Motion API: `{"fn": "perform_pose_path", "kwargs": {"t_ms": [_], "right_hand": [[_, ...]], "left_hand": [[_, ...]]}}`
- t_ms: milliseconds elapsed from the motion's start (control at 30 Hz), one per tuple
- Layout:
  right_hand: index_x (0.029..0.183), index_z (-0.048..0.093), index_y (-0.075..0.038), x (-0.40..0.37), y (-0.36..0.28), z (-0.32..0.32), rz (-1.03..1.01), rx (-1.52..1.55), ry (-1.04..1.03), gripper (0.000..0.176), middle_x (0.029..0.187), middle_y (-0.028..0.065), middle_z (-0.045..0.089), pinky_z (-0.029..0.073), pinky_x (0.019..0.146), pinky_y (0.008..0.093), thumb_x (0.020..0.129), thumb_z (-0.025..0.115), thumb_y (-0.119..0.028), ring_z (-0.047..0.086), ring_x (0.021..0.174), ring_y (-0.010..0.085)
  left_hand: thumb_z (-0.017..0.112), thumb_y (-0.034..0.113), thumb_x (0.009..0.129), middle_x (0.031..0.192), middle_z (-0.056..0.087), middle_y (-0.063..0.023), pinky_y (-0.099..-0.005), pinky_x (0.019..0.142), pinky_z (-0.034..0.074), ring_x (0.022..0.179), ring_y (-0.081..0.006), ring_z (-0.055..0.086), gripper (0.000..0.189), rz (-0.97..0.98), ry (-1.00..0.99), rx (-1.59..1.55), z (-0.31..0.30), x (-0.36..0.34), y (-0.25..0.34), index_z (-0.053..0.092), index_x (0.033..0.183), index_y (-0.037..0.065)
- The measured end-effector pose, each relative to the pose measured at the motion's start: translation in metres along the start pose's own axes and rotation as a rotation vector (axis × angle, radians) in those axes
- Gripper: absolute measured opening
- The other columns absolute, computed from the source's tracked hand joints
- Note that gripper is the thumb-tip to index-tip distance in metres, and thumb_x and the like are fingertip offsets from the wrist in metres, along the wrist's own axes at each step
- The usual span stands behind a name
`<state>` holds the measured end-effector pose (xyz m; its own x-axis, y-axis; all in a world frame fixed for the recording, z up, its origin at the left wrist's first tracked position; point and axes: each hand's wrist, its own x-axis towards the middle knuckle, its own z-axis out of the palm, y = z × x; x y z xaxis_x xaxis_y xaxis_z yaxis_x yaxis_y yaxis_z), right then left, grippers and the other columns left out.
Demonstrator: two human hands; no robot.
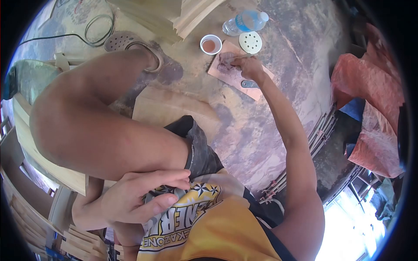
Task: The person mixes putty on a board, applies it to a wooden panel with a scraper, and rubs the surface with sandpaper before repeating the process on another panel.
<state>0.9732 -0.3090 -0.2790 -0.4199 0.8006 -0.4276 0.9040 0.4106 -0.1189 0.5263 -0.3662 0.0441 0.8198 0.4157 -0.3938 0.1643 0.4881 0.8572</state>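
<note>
Brown paste point(225, 66) lies on the board point(233, 81); right fingers point(238, 63) at its edge.

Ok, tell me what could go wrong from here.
The open cup stands close to the right hand; a careless move might tip it and spill its reddish-brown contents. The grey tool lies on the board beside the wrist, so the forearm could knock it off.
</note>
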Motion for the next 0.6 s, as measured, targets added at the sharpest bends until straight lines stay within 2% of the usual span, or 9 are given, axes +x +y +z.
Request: {"fn": "perform_pose_path", "kwargs": {"t_ms": [133,233,300,367,433,467,500,533,600], "right_hand": [[0.122,0.068,-0.03,-0.019,-0.005,-0.007,0.058,0.075,0.0,0.043,0.106,-0.0009,0.073,0.053,0.081,0.0397,0.087,0.059,-0.009,0.069,0.097,0.0274],[0.122,0.068,-0.03,-0.032,-0.013,-0.029,0.31,0.215,-0.238,0.048,0.109,0.0001,0.073,0.051,0.09,0.0409,0.08,0.062,-0.008,0.068,0.103,0.0251],[0.121,0.067,-0.023,-0.044,-0.009,-0.021,0.569,0.408,-0.144,0.043,0.104,0.0077,0.073,0.053,0.084,0.041,0.08,0.065,-0.009,0.069,0.101,0.026],[0.121,0.065,-0.016,-0.061,-0.017,-0.024,0.669,0.595,-0.062,0.041,0.103,0.0102,0.072,0.054,0.081,0.0405,0.081,0.067,-0.01,0.069,0.099,0.0263],[0.122,0.063,-0.009,-0.07,-0.023,-0.015,0.759,0.784,0.049,0.04,0.102,0.0127,0.072,0.055,0.078,0.0399,0.083,0.068,-0.012,0.069,0.096,0.0267],[0.119,0.062,-0.005,-0.075,-0.027,0.015,0.839,1.113,0.257,0.035,0.102,0.0119,0.07,0.055,0.077,0.039,0.085,0.068,-0.012,0.068,0.094,0.0255],[0.116,0.061,0.0,-0.081,-0.031,0.035,0.9,1.44,0.474,0.031,0.102,0.0111,0.068,0.054,0.076,0.0381,0.088,0.068,-0.013,0.067,0.091,0.0244],[0.112,0.061,-0.001,-0.084,-0.041,0.039,0.968,1.738,0.517,0.025,0.102,0.0095,0.067,0.054,0.078,0.0384,0.09,0.065,-0.013,0.065,0.09,0.0237],[0.105,0.062,-0.003,-0.087,-0.073,0.03,1.05,2.17,0.648,0.015,0.1,0.0078,0.065,0.054,0.079,0.0386,0.094,0.062,-0.013,0.064,0.087,0.0219]], "left_hand": [[0.056,0.01,0.093,0.108,0.071,-0.0222,-0.0344,0.095,0.051,0.106,-0.028,0.069,0.042,-0.014,-0.004,0.02,0.0,0.002,0.006,0.054,0.129,-0.012],[0.057,0.009,0.093,0.109,0.071,-0.0216,-0.0339,0.096,0.051,0.106,-0.028,0.069,0.041,-0.021,-0.009,0.008,0.003,0.001,0.005,0.055,0.129,-0.011],[0.058,0.008,0.093,0.118,0.068,-0.0215,-0.0346,0.097,0.05,0.11,-0.0265,0.067,0.042,-0.099,0.048,0.042,0.013,0.007,0.01,0.053,0.132,-0.009],[0.065,0.015,0.092,0.123,0.064,-0.0205,-0.0378,0.097,0.05,0.114,-0.0303,0.064,0.049,0.052,0.28,0.236,0.046,0.039,-0.002,0.052,0.135,-0.003],[0.063,0.01,0.094,0.135,0.057,-0.0197,-0.0364,0.105,0.044,0.127,-0.0236,0.054,0.05,0.113,0.463,0.148,0.08,0.095,-0.029,0.047,0.138,-0.006],[0.065,0.01,0.093,0.139,0.053,-0.0184,-0.0375,0.109,0.04,0.133,-0.0245,0.048,0.054,0.095,0.517,-0.105,0.094,0.133,-0.046,0.045,0.14,-0.006],[0.068,0.015,0.09,0.135,0.054,-0.0155,-0.0366,0.105,0.042,0.125,-0.0232,0.053,0.061,-0.057,0.601,-0.508,0.107,0.181,-0.078,0.043,0.142,-0.004],[0.072,0.023,0.086,0.127,0.055,-0.0124,-0.0323,0.095,0.046,0.11,-0.021,0.055,0.063,-0.347,0.598,-0.761,0.107,0.216,-0.083,0.047,0.137,-0.002],[0.073,0.03,0.084,0.107,0.059,-0.008,-0.0289,0.078,0.047,0.09,-0.0179,0.056,0.051,-0.659,0.711,-0.81,0.118,0.281,-0.12,0.057,0.124,0.002]]}}
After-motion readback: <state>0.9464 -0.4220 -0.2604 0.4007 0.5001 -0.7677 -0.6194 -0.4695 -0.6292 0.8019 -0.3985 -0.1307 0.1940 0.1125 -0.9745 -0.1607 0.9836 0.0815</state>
